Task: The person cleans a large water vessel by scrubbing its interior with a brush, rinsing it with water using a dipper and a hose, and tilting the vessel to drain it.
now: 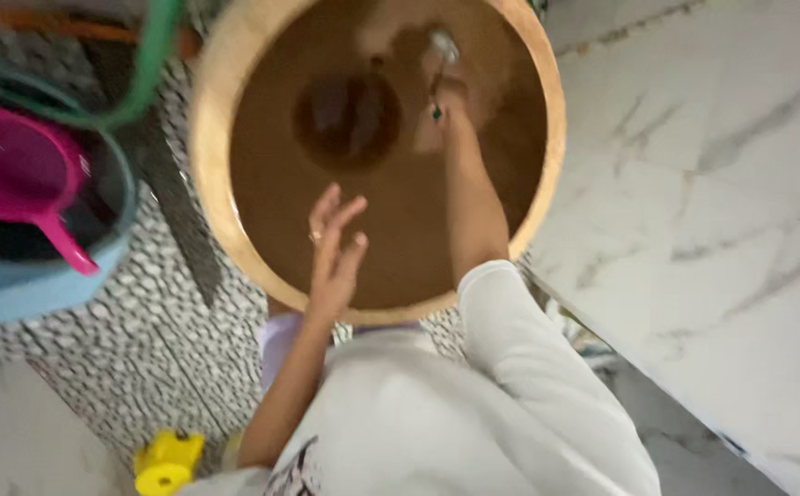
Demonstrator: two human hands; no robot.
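Note:
A wide round tub (pixel 207 184) with a pale wooden-looking rim holds murky brown water (pixel 400 230). My left hand (pixel 334 253) hovers over the near part of the water with fingers spread, a ring on one finger, holding nothing. My right arm in a white sleeve reaches across the tub. My right hand (pixel 448 103) is dipped in the brown water at the far side, blurred. A small shiny metal thing (pixel 443 44) shows just beyond it; whether the hand grips it is unclear. A dark round shape (pixel 349 119) lies under the water left of that hand.
At the left stands a blue bucket (pixel 23 289) with a pink scoop (pixel 18 174) in it and a green hose (pixel 147 64) looping over it. The tub stands on pebble-patterned floor (pixel 142 358). White marble flooring (pixel 721 230) lies at the right. A yellow object (pixel 168 462) sits at bottom left.

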